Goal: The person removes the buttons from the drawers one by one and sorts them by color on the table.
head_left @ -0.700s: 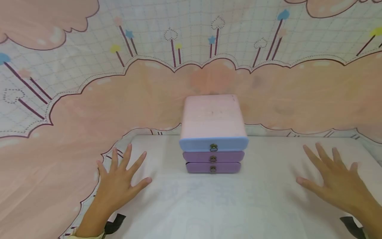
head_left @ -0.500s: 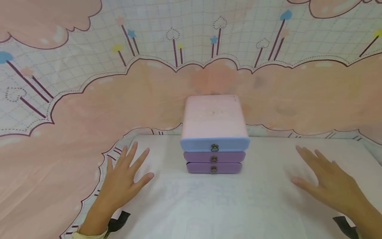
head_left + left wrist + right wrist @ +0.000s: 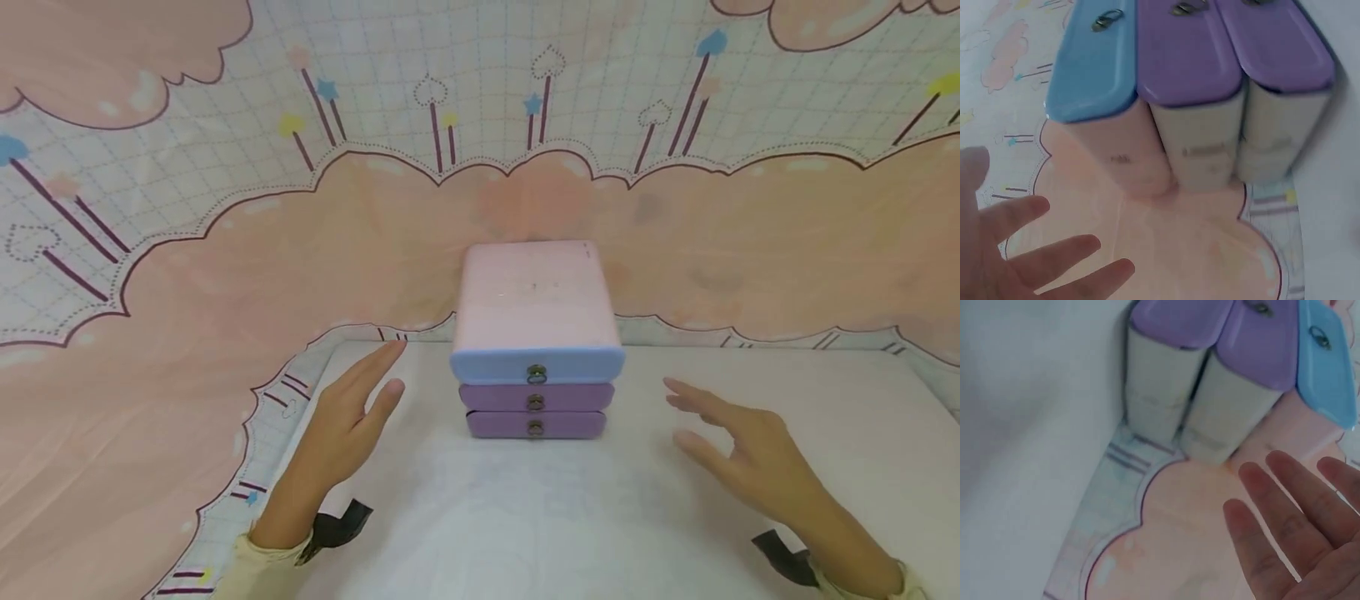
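A small three-drawer box (image 3: 534, 300) stands on the white table, with a pink top, a blue upper drawer front (image 3: 491, 367) and two purple fronts below. Each front carries a small metal ring pull (image 3: 536, 374). To the box's left is my left hand (image 3: 345, 417), fingers extended and apart from it. My right hand (image 3: 750, 458) hovers on the other side, fingers loosely bent, farther from the box. Both hold nothing. In the left wrist view the blue front (image 3: 1094, 69) lies beyond the spread fingers; the right wrist view shows the purple fronts (image 3: 1179, 322) past the fingertips.
The white tabletop (image 3: 540, 517) runs in front of and beside the box. Behind it hangs a patterned cloth (image 3: 375, 242) with peach clouds and a grid, which also covers the left side. A black strap (image 3: 341, 525) shows at my left wrist, another (image 3: 783, 558) at my right.
Both hands have moved inward toward the box from either side, turning from palms-down with spread fingers to more edge-on. The box stays in place with its drawers shut.
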Demonstrator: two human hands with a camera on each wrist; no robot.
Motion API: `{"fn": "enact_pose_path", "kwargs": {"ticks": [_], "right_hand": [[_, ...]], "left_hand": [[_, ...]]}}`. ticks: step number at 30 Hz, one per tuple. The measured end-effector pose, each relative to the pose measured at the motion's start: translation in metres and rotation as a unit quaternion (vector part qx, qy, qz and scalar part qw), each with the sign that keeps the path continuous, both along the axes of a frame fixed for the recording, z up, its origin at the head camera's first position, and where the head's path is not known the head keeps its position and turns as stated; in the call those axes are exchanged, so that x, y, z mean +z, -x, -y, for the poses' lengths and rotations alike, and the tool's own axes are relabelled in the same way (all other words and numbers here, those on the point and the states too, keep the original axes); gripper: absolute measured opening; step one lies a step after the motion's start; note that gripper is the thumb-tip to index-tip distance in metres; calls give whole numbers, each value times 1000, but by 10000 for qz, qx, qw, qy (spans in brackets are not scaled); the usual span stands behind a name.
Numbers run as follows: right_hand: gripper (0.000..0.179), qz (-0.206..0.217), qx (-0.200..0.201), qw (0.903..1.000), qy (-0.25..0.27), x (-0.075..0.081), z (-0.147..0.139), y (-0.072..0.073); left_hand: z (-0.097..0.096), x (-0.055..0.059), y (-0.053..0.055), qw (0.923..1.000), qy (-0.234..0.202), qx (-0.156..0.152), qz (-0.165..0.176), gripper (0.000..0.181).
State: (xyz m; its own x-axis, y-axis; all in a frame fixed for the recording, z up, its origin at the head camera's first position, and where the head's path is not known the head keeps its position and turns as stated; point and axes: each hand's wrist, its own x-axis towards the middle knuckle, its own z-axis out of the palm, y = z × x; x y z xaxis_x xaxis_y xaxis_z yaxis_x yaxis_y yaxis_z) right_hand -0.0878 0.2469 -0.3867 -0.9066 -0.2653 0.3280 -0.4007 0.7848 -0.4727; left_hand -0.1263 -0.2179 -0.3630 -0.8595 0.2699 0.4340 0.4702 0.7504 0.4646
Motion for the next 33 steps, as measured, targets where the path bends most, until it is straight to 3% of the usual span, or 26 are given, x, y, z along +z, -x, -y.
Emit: {"fn": "enact_pose_path", "kwargs": {"ticks": [5, 9, 13, 17, 23, 33], "right_hand": [[48, 32, 430, 9967, 681, 1, 23, 6], [40, 340, 839, 9871, 1321, 0, 41, 12], [37, 1006, 1257, 9616, 2224, -1, 59, 14], [37, 1588, 1473, 9324, 2895, 1, 74, 17], [40, 2018, 1501, 9123, 3231, 1, 92, 25], [42, 2270, 1202, 8993, 3539, -1, 111, 32]], "left_hand": [[-20, 2, 14, 9949, -955, -56, 333, 43], [-36, 3, 24, 9810, -1676, -105, 973, 43], [-50, 4, 32, 9572, -2383, -146, 1639, 46], [-62, 6, 40, 9333, -2920, -166, 2082, 47], [-74, 8, 49, 9155, -3191, -195, 2444, 49], [-83, 10, 58, 8967, -3505, -191, 2695, 50]]}}
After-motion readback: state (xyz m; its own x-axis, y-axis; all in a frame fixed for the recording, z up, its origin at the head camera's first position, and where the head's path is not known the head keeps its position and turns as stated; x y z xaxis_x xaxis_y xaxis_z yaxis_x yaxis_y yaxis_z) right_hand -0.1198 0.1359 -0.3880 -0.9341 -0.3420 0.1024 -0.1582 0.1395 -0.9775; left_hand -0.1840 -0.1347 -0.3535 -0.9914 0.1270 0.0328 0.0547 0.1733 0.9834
